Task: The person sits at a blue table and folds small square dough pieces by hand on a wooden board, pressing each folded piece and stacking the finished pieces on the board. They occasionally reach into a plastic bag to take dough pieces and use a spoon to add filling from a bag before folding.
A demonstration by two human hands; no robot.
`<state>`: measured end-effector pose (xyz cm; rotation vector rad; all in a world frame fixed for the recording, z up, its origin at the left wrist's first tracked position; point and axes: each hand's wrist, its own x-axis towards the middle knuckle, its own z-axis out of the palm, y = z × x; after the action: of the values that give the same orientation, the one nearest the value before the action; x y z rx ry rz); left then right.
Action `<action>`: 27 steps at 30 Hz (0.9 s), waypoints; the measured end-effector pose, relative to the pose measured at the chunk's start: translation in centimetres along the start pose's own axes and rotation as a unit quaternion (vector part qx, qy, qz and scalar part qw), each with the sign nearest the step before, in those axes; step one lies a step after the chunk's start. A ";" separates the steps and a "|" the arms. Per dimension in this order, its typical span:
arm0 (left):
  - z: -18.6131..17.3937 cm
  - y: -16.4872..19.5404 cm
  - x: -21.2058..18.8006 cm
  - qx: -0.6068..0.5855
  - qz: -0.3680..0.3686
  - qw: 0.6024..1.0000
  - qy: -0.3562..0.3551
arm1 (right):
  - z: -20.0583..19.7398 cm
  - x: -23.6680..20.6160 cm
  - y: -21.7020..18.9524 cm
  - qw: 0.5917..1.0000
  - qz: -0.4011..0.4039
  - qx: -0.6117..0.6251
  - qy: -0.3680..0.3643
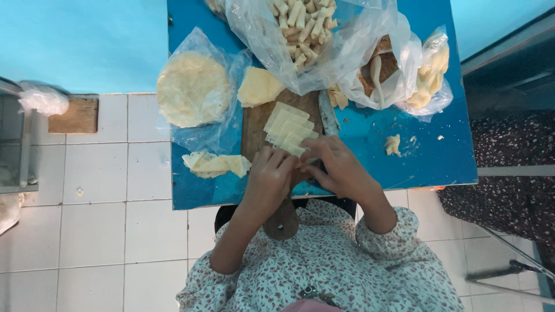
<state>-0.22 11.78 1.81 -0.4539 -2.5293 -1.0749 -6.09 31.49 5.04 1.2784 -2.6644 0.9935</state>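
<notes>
My left hand point(270, 176) and my right hand point(337, 166) meet over the near end of a wooden cutting board point(254, 130) on a blue table point(428, 150). Their fingertips pinch a small pale strip of wrapper dough between them. Just beyond the fingers lies a fanned stack of cut wrapper strips point(289, 128). A clear plastic bag point(303, 29) at the far edge holds several rolled pastry sticks.
A round stack of wrappers point(192, 88) lies in plastic at the left, with a folded piece point(258, 86) beside it. Wrapper scraps point(215, 164) sit near the left edge. A bag with brown filling and a spoon point(378, 72) lies at the right. White tiled floor surrounds the table.
</notes>
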 end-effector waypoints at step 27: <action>0.2 0.4 0.0 0.096 -0.026 0.995 0.028 | 1.5 -0.4 -0.1 0.991 -0.013 -0.111 0.077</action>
<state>-0.06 12.17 1.96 -0.3026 -2.5761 -0.8392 -5.36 30.86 3.78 1.1395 -2.5471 0.7346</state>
